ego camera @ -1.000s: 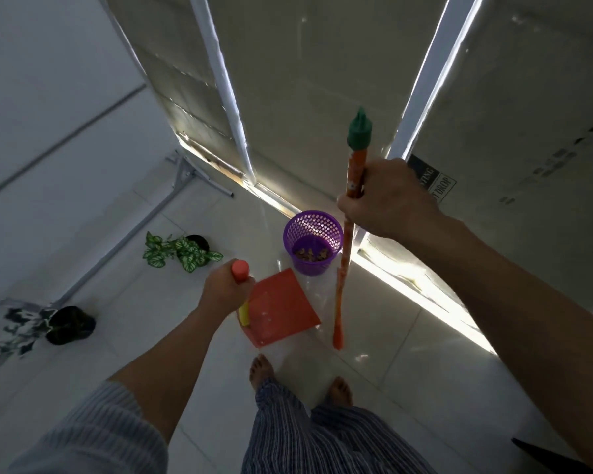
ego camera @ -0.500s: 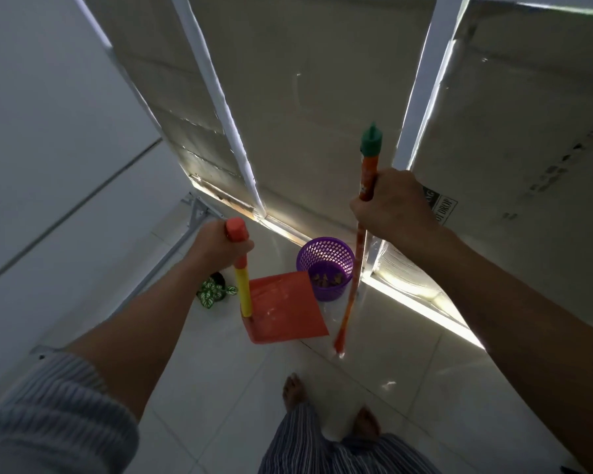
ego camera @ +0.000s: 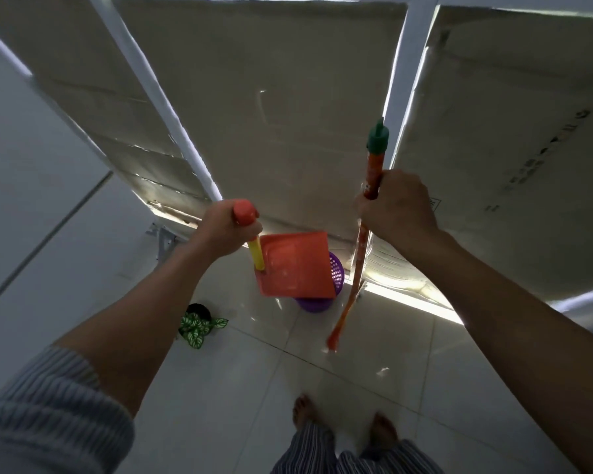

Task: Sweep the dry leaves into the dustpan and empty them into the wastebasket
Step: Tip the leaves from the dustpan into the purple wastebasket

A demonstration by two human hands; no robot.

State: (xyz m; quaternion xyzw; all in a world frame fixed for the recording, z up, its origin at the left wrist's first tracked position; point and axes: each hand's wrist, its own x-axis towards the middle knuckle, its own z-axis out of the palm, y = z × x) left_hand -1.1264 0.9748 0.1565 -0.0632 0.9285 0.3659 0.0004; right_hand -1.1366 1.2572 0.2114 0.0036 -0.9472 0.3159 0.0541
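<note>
My left hand [ego camera: 225, 230] grips the yellow handle with its orange cap of the orange dustpan [ego camera: 297, 265]. The pan hangs in the air, right over the purple mesh wastebasket [ego camera: 322, 295] and covering most of it. My right hand [ego camera: 397, 212] is closed around the orange broom stick [ego camera: 358, 254], just below its green cap. The stick hangs down to the right of the wastebasket, its lower end blurred above the floor. No loose leaves show on the tiles.
A small potted plant [ego camera: 199, 323] with spotted leaves sits on the white tile floor left of the wastebasket. Covered window panels with white frames [ego camera: 172, 107] stand behind. A metal bracket [ego camera: 163, 241] stands at the wall base. My bare feet [ego camera: 343, 425] are at the bottom.
My left hand has lifted the dustpan from beside the wastebasket to above it. The view has tilted up, and the second pot on the left has left the frame.
</note>
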